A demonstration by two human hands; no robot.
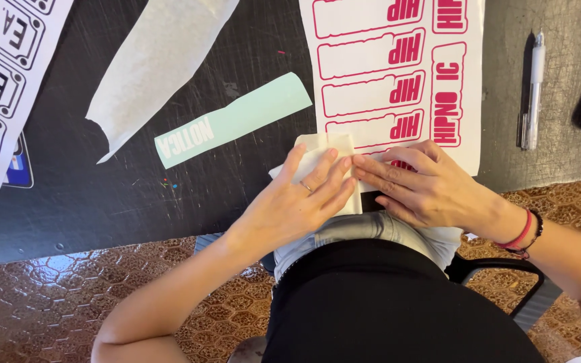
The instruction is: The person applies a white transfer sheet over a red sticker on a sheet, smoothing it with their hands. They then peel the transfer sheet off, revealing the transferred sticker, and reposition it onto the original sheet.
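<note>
Both hands' grip presses flat atop the tape piece

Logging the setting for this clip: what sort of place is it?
Probably a sticker or vinyl-cutting workshop. A dark scratched worktable holds a white sheet of pink cut decals, a mint vinyl strip and a pen-like tool; both hands press a pale paper piece.
</note>
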